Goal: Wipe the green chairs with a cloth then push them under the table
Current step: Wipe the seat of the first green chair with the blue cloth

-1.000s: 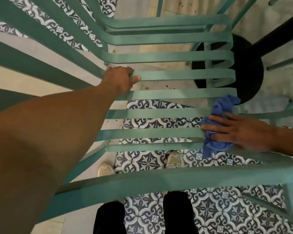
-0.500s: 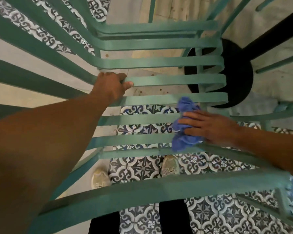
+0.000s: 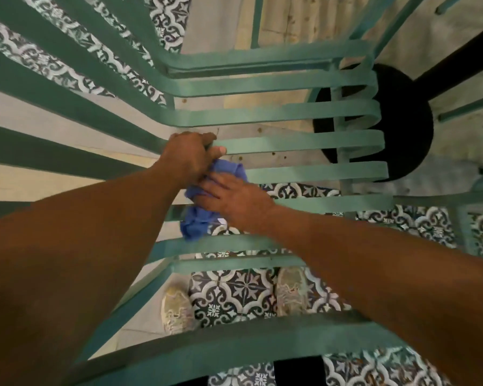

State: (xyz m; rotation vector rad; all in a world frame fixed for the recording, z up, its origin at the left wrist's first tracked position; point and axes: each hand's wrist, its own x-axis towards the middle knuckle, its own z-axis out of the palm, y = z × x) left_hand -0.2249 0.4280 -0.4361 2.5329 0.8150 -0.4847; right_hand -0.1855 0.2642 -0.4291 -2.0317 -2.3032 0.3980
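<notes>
The left hand (image 3: 188, 157) curls around one green slat of the chair seat (image 3: 299, 143), fingers over the top and thumb showing at the near edge; this looks like a bracing grip, steadying the chair (image 3: 262, 346) while the other hand works. The right hand (image 3: 232, 199) lies flat, fingers straight, pressing a crumpled blue cloth (image 3: 195, 221) onto the slats just beside the left hand, so that the two hands nearly touch. The cloth spans two or three slats and bunches out from under the palm towards the person, which suits wiping along the length of the slats.

I judge the wiping step is under way on this chair; pushing it in is not yet done. The black round base (image 3: 402, 129) and dark post of what is probably the counter stand beyond the seat's far end, so the chair seems close to where it must go.

Much is cut off. The counter top is not in view at all. The cloth's far part hides under the right palm. The chair's legs show only in fragments. Other green bars (image 3: 469, 107) at the right edge may belong to a second chair, but I cannot tell. Two pale shoes (image 3: 290, 291) show through the slats on the patterned tile floor (image 3: 234, 296).
</notes>
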